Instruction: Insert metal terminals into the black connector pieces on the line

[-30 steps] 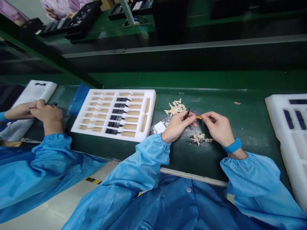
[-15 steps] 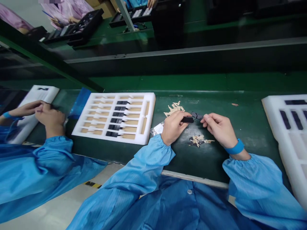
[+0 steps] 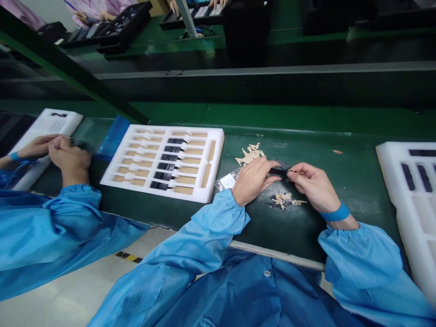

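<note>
Between my two hands is a small black part (image 3: 283,166) with a flat plate-like top; its exact kind is hard to make out. My left hand (image 3: 254,179) is closed on its left side, thumb and fingers pinching it. The fingertips of my right hand (image 3: 308,184), which has a blue band at the wrist, pinch its right end. Just below lies a small pile of tan and black pieces (image 3: 284,200). Beyond my left hand is a heap of flat tan pieces (image 3: 250,153), with a printed clear plastic bag (image 3: 227,180) partly under the hand.
A white foam tray (image 3: 207,193) with black parts in its slots lies left. Another foam tray (image 3: 391,181) stands at the right edge. A co-worker's hands (image 3: 64,154) work at far left beside blue film (image 3: 114,136). A green post (image 3: 85,81) slants across the upper left.
My hands have come closer together, and the right fingertips now touch the black part's end near the left hand. The view has shifted slightly.
</note>
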### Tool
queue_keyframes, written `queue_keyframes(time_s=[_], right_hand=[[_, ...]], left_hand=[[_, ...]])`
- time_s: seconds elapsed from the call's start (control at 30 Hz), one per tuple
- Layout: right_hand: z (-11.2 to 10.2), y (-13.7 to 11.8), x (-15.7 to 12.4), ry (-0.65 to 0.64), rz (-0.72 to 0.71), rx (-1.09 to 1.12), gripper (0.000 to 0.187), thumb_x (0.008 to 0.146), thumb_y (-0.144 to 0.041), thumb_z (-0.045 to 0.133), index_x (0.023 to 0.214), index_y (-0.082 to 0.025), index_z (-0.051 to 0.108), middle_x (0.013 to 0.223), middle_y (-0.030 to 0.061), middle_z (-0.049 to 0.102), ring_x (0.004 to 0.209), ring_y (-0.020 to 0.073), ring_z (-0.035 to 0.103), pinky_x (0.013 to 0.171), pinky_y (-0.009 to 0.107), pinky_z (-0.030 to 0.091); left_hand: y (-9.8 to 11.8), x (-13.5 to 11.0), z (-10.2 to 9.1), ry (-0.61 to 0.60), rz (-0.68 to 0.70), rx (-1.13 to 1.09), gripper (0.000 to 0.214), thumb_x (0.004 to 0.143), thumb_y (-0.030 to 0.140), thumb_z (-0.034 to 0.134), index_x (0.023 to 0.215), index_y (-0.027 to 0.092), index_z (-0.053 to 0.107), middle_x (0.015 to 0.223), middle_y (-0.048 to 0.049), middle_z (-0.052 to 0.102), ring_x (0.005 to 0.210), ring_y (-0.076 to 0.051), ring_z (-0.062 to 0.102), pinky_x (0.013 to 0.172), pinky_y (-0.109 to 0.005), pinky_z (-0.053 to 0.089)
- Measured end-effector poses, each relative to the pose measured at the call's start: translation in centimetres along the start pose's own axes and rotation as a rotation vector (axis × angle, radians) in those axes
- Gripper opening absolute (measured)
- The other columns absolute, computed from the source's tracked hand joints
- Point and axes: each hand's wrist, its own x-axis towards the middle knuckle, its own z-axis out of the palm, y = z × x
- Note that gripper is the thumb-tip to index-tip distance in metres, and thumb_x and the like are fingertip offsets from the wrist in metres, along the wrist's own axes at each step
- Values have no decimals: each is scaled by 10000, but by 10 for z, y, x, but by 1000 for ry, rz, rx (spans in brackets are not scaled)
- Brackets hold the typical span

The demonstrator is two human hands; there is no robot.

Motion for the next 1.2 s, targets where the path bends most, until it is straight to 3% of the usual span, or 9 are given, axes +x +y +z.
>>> queue_keyframes(time_s=[0.07, 0.17, 0.23, 0.33, 0.57, 0.93, 1.2], right_hand=[[0, 0, 0, 87, -98, -84, 342, 746, -464, 798, 822, -169, 643, 624, -20, 538, 496, 76, 399, 437, 208, 289], [1, -1, -1, 119, -156, -161, 320, 755, -454, 782, 823, -172, 648, 655, 4, 594, 517, 96, 463, 457, 219, 358], [2, 0, -2, 122, -160, -183, 321, 749, -456, 781, 808, -172, 644, 650, 13, 612, 514, 106, 489, 459, 229, 385], [5, 2, -3, 145, -184, -246, 280, 756, -420, 773, 792, -175, 642, 610, 8, 605, 508, 120, 520, 478, 242, 417], [6, 10, -6, 131, -247, -341, 186, 814, -361, 726, 845, -195, 650, 725, 49, 712, 623, 185, 658, 598, 300, 530], [4, 8, -7, 97, -260, -343, 204, 807, -382, 729, 833, -194, 653, 684, 36, 682, 593, 177, 642, 576, 294, 525], [6, 8, -11, 146, -316, -421, 162, 822, -345, 728, 840, -196, 666, 674, 24, 685, 593, 172, 648, 590, 288, 519]], left_hand=[[4, 1, -1, -77, -191, -196, 457, 953, 465, 593, 1302, 175, 538, 1067, -101, 633, 863, -168, 640, 777, -284, 517], [5, 1, -1, -216, -469, -548, 439, 1017, 421, 459, 1374, 166, 463, 1013, -85, 626, 709, -116, 627, 617, -233, 515], [4, 2, 1, -288, -570, -765, 381, 1022, 351, 434, 1346, 156, 481, 1014, -85, 633, 689, -95, 629, 570, -202, 513], [4, 4, 4, -295, -654, -953, 344, 962, 234, 532, 1284, 115, 514, 1041, -114, 664, 739, -101, 656, 587, -196, 541], [9, 9, 6, -306, -736, -1060, 316, 897, 127, 595, 1203, 58, 632, 742, -53, 683, 640, -96, 648, 571, -191, 535], [9, 11, 1, -311, -791, -1083, 350, 875, 85, 598, 1218, 46, 655, 672, -38, 693, 565, -86, 644, 562, -189, 538], [10, 11, 0, -313, -787, -1088, 396, 855, 97, 625, 1247, 48, 646, 649, -30, 692, 538, -86, 640, 569, -190, 535]])
